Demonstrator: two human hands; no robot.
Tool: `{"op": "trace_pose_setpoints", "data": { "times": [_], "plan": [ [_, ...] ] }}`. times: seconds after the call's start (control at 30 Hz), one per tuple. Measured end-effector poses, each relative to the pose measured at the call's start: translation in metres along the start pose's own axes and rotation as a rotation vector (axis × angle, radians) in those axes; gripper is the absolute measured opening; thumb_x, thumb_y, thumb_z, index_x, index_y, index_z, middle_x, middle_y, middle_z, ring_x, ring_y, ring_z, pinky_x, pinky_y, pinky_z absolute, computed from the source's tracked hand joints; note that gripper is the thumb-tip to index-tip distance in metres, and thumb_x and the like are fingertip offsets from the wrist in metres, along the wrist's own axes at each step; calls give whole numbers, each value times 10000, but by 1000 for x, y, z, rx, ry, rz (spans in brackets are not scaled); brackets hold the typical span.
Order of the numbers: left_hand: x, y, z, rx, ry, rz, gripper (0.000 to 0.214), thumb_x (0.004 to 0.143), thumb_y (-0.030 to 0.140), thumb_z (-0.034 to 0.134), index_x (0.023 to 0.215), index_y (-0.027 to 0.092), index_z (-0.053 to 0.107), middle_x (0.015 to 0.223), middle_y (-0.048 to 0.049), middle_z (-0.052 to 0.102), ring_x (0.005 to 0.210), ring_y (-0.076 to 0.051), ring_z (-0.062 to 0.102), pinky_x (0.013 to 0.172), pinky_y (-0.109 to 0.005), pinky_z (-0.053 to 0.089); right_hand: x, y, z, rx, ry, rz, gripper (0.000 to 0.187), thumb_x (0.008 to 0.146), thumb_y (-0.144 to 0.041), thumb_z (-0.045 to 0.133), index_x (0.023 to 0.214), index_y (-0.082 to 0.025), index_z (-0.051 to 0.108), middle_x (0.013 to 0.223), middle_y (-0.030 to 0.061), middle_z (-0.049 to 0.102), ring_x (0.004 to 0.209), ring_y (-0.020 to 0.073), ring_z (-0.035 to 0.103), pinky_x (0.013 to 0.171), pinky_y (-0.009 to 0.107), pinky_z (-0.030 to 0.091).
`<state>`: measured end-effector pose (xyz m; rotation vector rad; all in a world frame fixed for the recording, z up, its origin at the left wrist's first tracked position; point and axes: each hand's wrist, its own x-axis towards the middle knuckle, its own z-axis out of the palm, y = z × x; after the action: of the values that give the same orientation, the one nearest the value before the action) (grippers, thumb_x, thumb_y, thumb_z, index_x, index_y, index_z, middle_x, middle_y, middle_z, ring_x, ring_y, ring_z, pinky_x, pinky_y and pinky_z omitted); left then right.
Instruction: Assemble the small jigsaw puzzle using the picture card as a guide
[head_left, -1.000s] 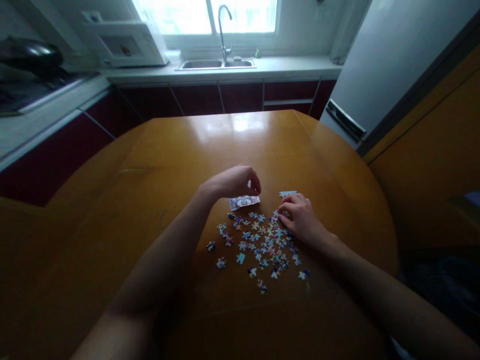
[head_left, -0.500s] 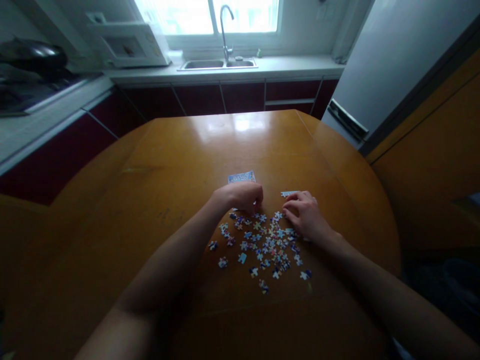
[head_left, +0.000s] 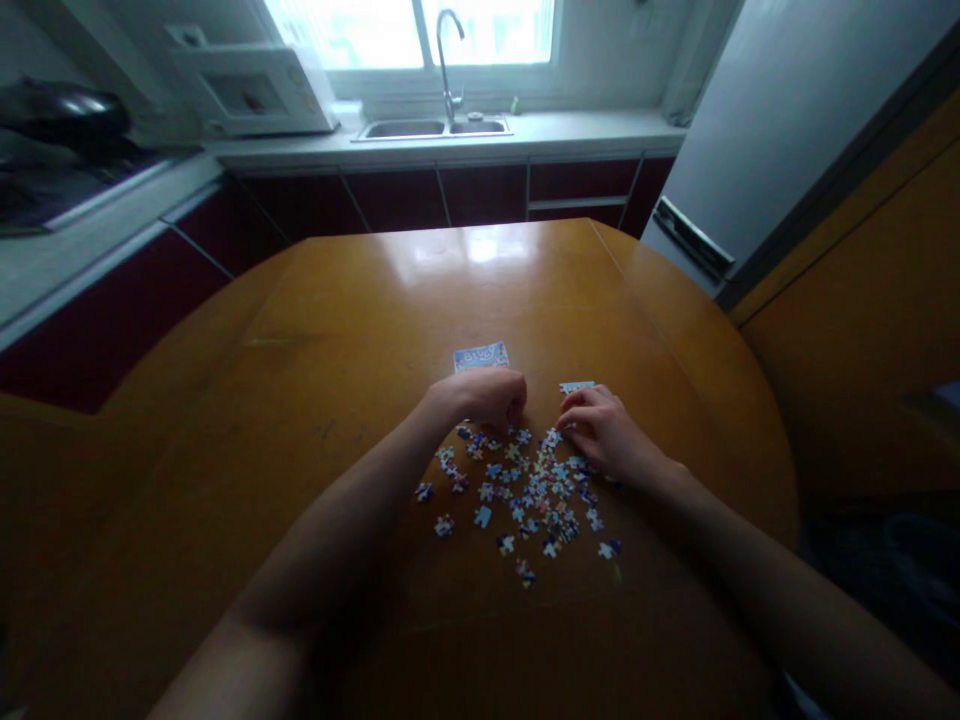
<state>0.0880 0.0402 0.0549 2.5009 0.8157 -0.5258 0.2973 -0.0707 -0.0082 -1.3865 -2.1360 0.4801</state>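
Loose jigsaw puzzle pieces (head_left: pixel 544 485) lie scattered over the wooden table (head_left: pixel 420 300) in front of me. At the far edge of this pile, my left hand (head_left: pixel 495 397) is closed with its fingers curled down; what they hold, if anything, is hidden. Behind it lies a small blue picture card (head_left: pixel 481 356) with white lettering, its lower part covered by the hand. My right hand (head_left: pixel 600 430) rests over the right side of the pile, fingers bent and apart, fingertips close to a pale piece (head_left: pixel 553 438). Just beyond it is a light-blue strip of puzzle (head_left: pixel 576 386), partly covered.
Single pieces sit at the pile's near side, such as a blue-and-white piece (head_left: pixel 610 549) and another piece (head_left: pixel 444 526). Past the table are a counter with a sink (head_left: pixel 409 129), a microwave (head_left: pixel 244 92), a stove with a dark pan (head_left: pixel 64 110), and a fridge (head_left: pixel 795 130).
My right hand has shifted slightly left, and its thumb and forefinger are nearer each other. My left hand stays almost in place, with its fingers still curled. The view has moved a little.
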Motion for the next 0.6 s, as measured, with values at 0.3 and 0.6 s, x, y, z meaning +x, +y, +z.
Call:
{"op": "trace_pose_setpoints", "data": {
  "times": [0.3, 0.6],
  "plan": [
    [3, 12, 6, 63, 41, 21, 144, 656, 212, 739, 793, 191, 781, 695, -23, 688, 567, -125, 522, 600, -271, 402, 5, 16, -15, 50, 237, 153, 140, 873, -181, 623, 887, -225, 754, 995, 82, 693, 1001, 253, 591, 918, 436, 474],
    [5, 9, 11, 32, 72, 44, 67, 629, 179, 751, 693, 194, 757, 634, -17, 652, 517, -119, 471, 561, -276, 380, 7, 47, -37, -19, 450, 268, 164, 846, -235, 580, 850, -220, 743, 966, 87, 721, 955, 266, 634, 886, 442, 485]
  ]
}}
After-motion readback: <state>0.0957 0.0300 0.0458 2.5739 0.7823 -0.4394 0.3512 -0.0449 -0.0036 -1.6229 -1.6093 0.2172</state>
